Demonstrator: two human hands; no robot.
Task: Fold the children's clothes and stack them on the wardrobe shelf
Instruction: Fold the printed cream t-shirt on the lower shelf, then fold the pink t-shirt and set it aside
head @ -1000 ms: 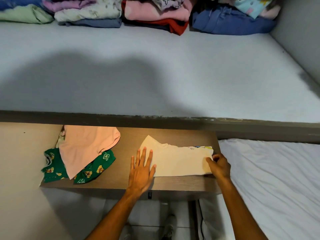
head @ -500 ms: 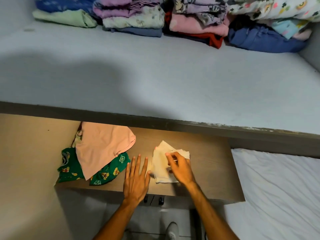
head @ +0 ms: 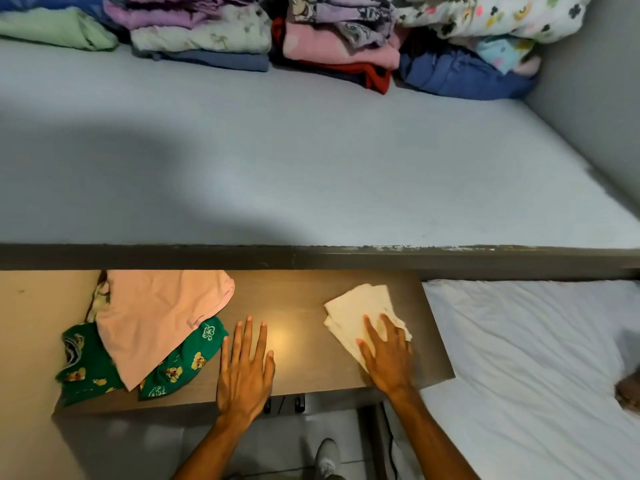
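Note:
A small folded cream garment (head: 360,308) lies on the right part of the brown wooden surface (head: 298,299). My right hand (head: 386,355) rests flat on its lower right part, fingers spread. My left hand (head: 244,368) lies flat and empty on the bare wood near the front edge, beside a green patterned garment (head: 180,365). An unfolded pink garment (head: 156,313) lies over the green one at the left. Above, the grey wardrobe shelf (head: 311,161) carries stacks of folded clothes (head: 329,39) along its back.
A bed with a white sheet (head: 526,368) is to the right of the wooden surface. The shelf's dark front edge (head: 311,256) overhangs the wood. A grey side wall (head: 595,109) closes the shelf at the right. My shoe (head: 327,455) shows on the floor below.
The cream garment went from a long strip to a small folded square and has slid right under my right hand. My left hand came off it and now rests on bare wood.

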